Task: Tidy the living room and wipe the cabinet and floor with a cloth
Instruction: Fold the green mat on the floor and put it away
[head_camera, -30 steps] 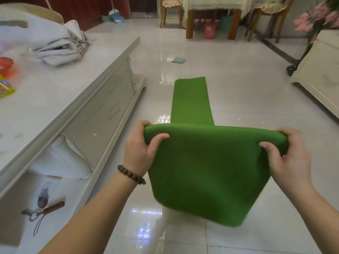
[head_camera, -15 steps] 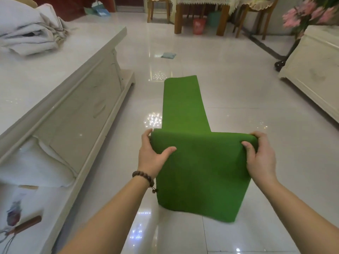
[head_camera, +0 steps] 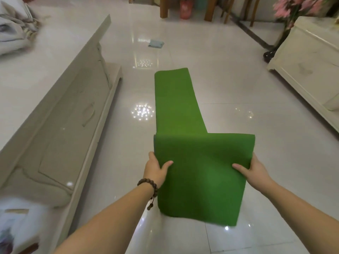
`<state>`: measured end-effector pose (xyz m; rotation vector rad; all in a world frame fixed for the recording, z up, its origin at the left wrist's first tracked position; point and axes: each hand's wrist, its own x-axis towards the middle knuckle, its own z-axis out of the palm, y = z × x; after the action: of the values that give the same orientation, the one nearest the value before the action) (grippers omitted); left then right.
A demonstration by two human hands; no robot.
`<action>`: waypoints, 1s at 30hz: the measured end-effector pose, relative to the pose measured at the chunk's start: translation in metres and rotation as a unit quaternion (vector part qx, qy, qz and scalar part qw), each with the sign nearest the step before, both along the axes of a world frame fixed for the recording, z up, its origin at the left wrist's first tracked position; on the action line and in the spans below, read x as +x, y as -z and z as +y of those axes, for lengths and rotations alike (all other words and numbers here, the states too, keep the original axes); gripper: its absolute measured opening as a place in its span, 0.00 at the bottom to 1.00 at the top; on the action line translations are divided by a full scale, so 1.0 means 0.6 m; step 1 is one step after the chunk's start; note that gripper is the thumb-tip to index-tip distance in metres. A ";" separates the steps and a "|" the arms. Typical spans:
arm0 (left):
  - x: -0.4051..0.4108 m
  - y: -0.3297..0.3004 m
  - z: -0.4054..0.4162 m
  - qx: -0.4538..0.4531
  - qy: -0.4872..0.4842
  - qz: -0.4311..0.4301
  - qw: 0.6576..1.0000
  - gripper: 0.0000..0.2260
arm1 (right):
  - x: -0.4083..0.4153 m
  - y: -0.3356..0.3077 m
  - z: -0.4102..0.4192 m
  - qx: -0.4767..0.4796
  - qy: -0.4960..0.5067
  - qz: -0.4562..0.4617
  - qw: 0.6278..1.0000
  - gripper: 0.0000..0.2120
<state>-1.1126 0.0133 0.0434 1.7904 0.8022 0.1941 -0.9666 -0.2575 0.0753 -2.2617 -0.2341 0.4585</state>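
Head view of a person folding a long green felt-like floor mat (head_camera: 183, 114) over the glossy pale tiled floor (head_camera: 238, 88). The left hand (head_camera: 156, 168), with a dark beaded bracelet (head_camera: 149, 186) at its wrist, grips the mat's left edge, thumb laid on the upper face and fingers hidden beneath; the right hand (head_camera: 251, 168) grips the right edge in the same way. Each grip is closed on the mat, pinching the doubled layer. The folded portion hangs toward 6 o'clock from the hands, while the unfolded strip runs flat along the floor toward 12 o'clock. The long cream cabinet (head_camera: 60, 134) stands at 9 o'clock, its tabletop (head_camera: 42, 70) bearing a heap of crumpled grey-white fabric (head_camera: 14, 32) at 10 o'clock. A small pale-blue cloth-like item (head_camera: 156, 44) lies on the floor at 12 o'clock, well apart from the mat; whether it is the wiping cloth cannot be told. A second cream cabinet (head_camera: 311, 66) stands at 2 o'clock, pink flowers (head_camera: 293, 6) beside it. Judged from this arrangement, tidying is at an early to middle stage: the mat is only partly folded, the fabric heap is not put away, and no cloth is in hand, so wiping of cabinet and floor appears yet to come.
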 end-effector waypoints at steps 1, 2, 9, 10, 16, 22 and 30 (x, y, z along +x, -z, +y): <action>0.007 0.003 0.004 -0.001 -0.006 0.005 1.000 0.18 | 0.010 0.001 0.006 -0.010 -0.015 -0.007 1.000 0.31; 0.016 0.010 0.007 0.002 -0.014 0.007 1.000 0.18 | 0.023 0.007 0.013 -0.016 -0.026 -0.012 0.999 0.31; 0.122 0.100 0.039 0.043 -0.082 0.035 0.995 0.22 | 0.134 0.110 0.071 0.012 -0.008 -0.022 1.000 0.22; 0.136 0.110 0.042 0.047 -0.088 0.045 0.994 0.23 | 0.148 0.125 0.079 0.014 -0.007 -0.018 1.000 0.22; 0.216 0.178 0.068 0.059 -0.068 0.171 0.981 0.35 | 0.223 0.201 0.130 -0.049 -0.038 0.009 0.998 0.34; 0.294 0.273 0.093 0.201 -0.004 0.258 0.945 0.42 | 0.292 0.300 0.202 -0.208 -0.127 -0.101 0.965 0.37; 0.334 0.347 0.116 0.255 0.040 0.280 0.924 0.39 | 0.317 0.387 0.221 -0.297 -0.187 -0.098 0.931 0.33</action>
<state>-0.9121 0.0828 -0.1648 2.4200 1.1517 -0.1977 -0.7766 -0.1250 -0.1569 -2.8731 -0.7198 0.5539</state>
